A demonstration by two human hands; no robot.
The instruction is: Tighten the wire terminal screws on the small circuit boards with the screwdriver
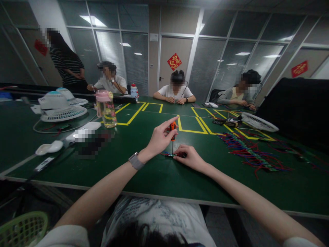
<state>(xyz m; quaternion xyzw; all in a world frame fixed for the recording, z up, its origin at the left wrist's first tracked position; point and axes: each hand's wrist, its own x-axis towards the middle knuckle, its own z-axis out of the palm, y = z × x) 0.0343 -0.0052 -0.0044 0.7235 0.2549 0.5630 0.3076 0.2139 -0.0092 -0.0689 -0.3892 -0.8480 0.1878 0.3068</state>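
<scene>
My left hand [160, 136] is closed around the orange and black handle of a screwdriver [173, 130], its forefinger stretched out past the handle's top. The screwdriver stands upright, its shaft pointing down to a small green circuit board [169, 155] on the table. Whether the tip touches the board or a screw is too small to tell. Low beside the shaft, my right hand [191, 157] pinches the right end of the board between thumb and fingers. Thin wires run off the board's left side, partly behind my left hand.
On the green table [154, 181], a row of wired circuit boards [246, 147] lies right. A pink-lidded bottle [106, 109], white fans [61, 106] and a white case [48, 147] stand left. Several people sit or stand beyond. A green basket [28, 223] is at lower left.
</scene>
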